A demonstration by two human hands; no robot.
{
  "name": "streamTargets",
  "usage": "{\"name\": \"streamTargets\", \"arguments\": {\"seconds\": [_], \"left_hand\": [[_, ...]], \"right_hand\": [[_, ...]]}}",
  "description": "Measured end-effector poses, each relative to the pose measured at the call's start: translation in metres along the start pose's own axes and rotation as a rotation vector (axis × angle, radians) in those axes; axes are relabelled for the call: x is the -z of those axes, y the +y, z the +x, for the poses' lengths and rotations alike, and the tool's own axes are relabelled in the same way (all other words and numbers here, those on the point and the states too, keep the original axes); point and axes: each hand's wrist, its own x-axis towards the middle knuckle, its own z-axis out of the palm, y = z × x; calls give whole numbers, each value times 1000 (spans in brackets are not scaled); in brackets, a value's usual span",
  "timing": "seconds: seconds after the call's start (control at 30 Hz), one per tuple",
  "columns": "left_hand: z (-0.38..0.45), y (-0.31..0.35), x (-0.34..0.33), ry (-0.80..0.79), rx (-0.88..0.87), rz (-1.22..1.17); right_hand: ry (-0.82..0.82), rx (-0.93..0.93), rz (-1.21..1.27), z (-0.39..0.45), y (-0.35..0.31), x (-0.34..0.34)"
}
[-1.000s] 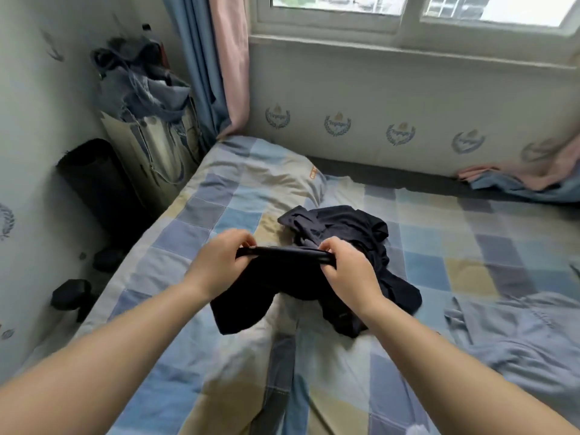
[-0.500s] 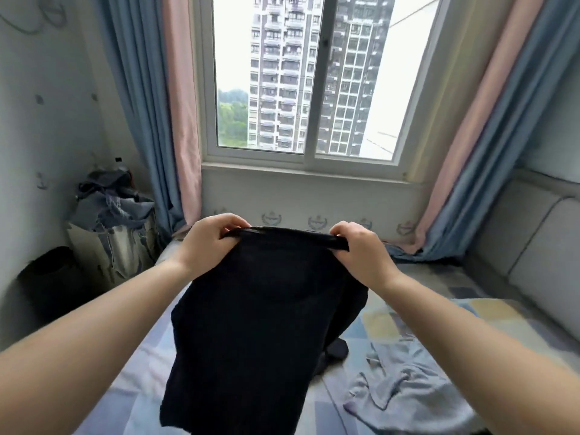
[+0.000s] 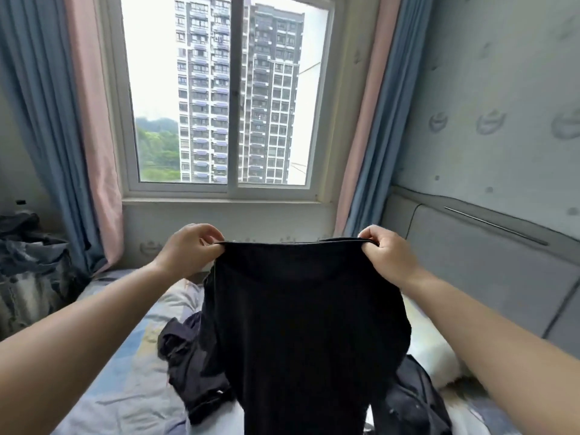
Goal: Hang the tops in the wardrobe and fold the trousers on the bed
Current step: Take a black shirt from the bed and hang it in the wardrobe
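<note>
From the head view, I see the black garment [image 3: 301, 324] lifted clear of the bed [image 3: 125, 372] and held up in front of the window [image 3: 226, 98]; a second ago it lay bunched low on the quilt, with the top edge just gathered between both hands. Now my left hand [image 3: 188, 249] pinches one end of that edge and my right hand [image 3: 386, 255] pinches the other, both closed on the cloth and spread wider than before, so the edge is pulled taut and the fabric hangs straight down. A dark pile [image 3: 191, 372] lies on the bed behind it. I judge this is a shake-out before folding, if it is trousers; its lower part runs out of frame, so I cannot tell.
</note>
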Motion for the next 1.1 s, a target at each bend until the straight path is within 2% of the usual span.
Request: {"name": "streamTargets", "arguments": {"seconds": [0.07,0.2,0.27,0.33,0.5,0.63,0.73,0.87,0.97,1.1], "left_hand": [[-2,33,-13,-75,24,-69],[-9,105,-49,-358,170,-516],[-11,138,-66,-525,220,-761],[-15,167,-81,-694,240,-953],[-29,232,-131,-1081,212,-1121],[-27,262,-184,-1145,236,-1143],[-29,289,-225,-1211,305,-1210],[-46,340,-275,-1340,297,-1403],[-69,383,-311,-1548,264,-1487],[-130,443,-345,-1796,227,-1476]], "right_hand": [[4,-56,-82,-19,10,38],[48,-167,-386,-61,30,115],[88,-245,-460,-82,40,150],[103,-366,-354,-100,53,178],[248,-685,281,-152,82,236],[339,-765,630,-195,92,264],[422,-820,680,-223,91,276],[659,-875,735,-258,83,288],[896,-860,771,-295,73,302],[1224,-844,719,-361,49,327]]}}
